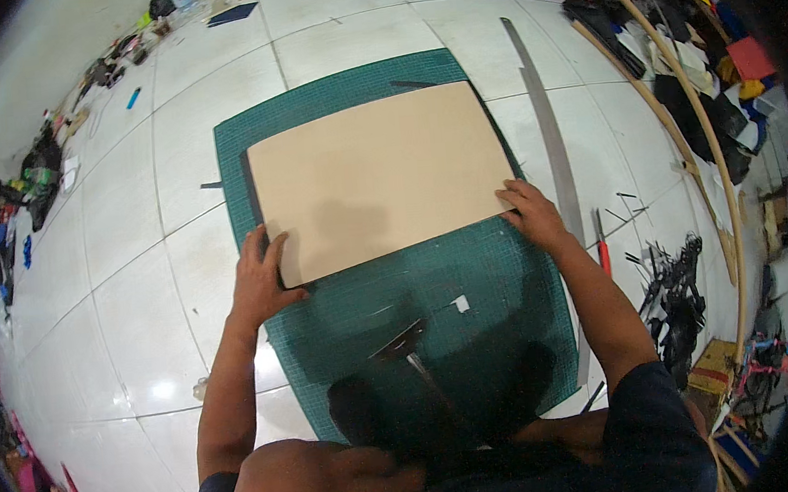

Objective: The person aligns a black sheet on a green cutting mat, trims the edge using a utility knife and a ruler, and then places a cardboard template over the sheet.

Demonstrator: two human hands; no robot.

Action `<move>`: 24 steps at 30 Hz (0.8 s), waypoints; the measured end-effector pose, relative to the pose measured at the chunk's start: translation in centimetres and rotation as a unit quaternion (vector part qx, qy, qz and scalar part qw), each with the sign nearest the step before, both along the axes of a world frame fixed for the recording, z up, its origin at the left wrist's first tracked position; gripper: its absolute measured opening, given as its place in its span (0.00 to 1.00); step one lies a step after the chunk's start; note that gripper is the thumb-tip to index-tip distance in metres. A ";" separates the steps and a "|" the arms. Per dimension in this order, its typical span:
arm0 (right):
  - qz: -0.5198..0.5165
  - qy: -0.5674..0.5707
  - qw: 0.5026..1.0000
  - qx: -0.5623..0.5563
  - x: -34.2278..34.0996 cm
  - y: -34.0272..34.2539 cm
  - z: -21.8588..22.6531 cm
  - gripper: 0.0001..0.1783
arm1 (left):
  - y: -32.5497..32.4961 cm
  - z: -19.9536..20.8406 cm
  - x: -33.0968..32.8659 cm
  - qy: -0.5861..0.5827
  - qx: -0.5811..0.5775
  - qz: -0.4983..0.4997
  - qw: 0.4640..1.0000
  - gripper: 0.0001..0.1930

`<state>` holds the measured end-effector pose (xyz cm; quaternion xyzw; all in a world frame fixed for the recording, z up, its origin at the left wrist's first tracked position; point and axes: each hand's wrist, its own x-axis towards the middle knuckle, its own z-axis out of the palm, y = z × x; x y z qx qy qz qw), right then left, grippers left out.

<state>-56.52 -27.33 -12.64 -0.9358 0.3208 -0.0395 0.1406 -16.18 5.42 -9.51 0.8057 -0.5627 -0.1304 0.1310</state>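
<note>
A large beige sheet (379,173) lies on a green cutting mat (353,318), with a dark layer (255,201) showing along its left edge. My left hand (262,279) grips the sheet's near left corner, thumb at the front edge and fingers along the side. At the near right corner, my right hand (532,215) has its fingertips on top and its thumb by the edge. What lies under the sheet is mostly hidden. Closer to me on the mat are a white scrap (461,304) and a dark flat-headed tool (400,340) with a thin handle.
A long metal ruler (547,132) lies right of the mat, with a red-handled tool (604,253) beside it. Black cut strips (676,302) pile up farther right, near long wooden poles (704,129). Clutter lines the walls around the white tiled floor (139,294).
</note>
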 end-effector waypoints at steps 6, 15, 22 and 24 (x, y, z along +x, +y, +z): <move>0.000 0.006 1.000 0.003 0.1 -0.1 0.1 0.30 | -0.1 -1.7 0.6 0.031 0.037 -0.016 0.999 0.52; -0.011 0.003 1.000 -0.010 0.1 0.3 0.0 0.28 | -0.2 -1.4 0.3 0.064 0.060 0.005 0.996 0.50; 0.004 -0.045 0.999 -0.006 -0.8 -0.2 -1.3 0.27 | -0.7 -1.6 0.6 0.076 0.050 0.003 0.996 0.50; -0.014 -0.019 1.000 -0.020 -0.3 0.5 -1.2 0.26 | -0.5 -1.9 0.7 0.034 0.059 -0.004 0.998 0.51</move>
